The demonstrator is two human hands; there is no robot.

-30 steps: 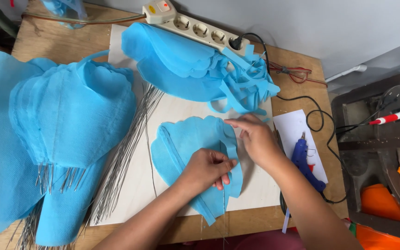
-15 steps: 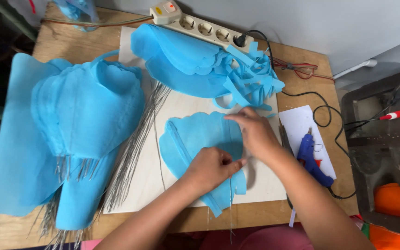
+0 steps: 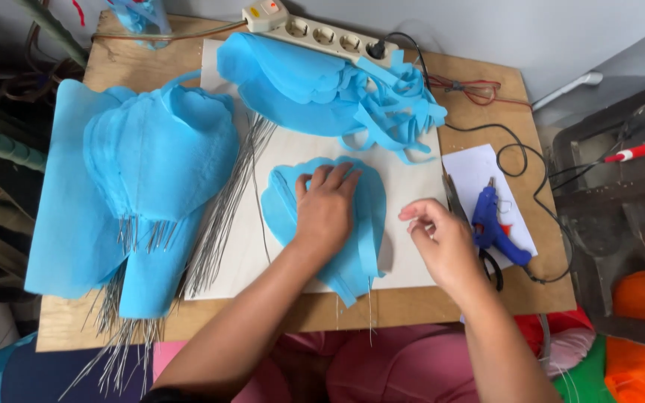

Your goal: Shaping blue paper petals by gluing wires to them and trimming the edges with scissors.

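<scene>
Right now we press our left hand (image 3: pixel 328 205) flat, fingers spread and released, on top of a blue scalloped fabric petal (image 3: pixel 360 239) that lies on the pale board (image 3: pixel 412 179) in the middle of the wooden surface (image 3: pixel 516 291). A thin wire (image 3: pixel 370 313) runs out from under the petal's lower tip and past the front edge of the surface. Our right hand (image 3: pixel 442 242) hovers just beside the petal's right edge, over the board, its fingers loosely curled with thumb and forefinger drawn close together; we cannot tell whether anything thin is pinched between them. Just to the right of that hand a blue glue gun (image 3: pixel 493 230) lies on a white sheet of paper (image 3: pixel 472 168), its black cord (image 3: pixel 520 160) looping back toward the white power strip (image 3: pixel 315 33) at the far edge. Beyond the petal, a heap of blue fabric pieces and cut strips (image 3: pixel 337 89) sits against the power strip. To the left of the board, a bundle of grey wires (image 3: pixel 222 224) fans out beside a large stack of wired blue petals (image 3: pixel 151 157), which rests on a wider sheet of blue fabric (image 3: pixel 61 216). At the far right, a red and white pen-like tool (image 3: pixel 640 149) rests on a dark rack.
</scene>
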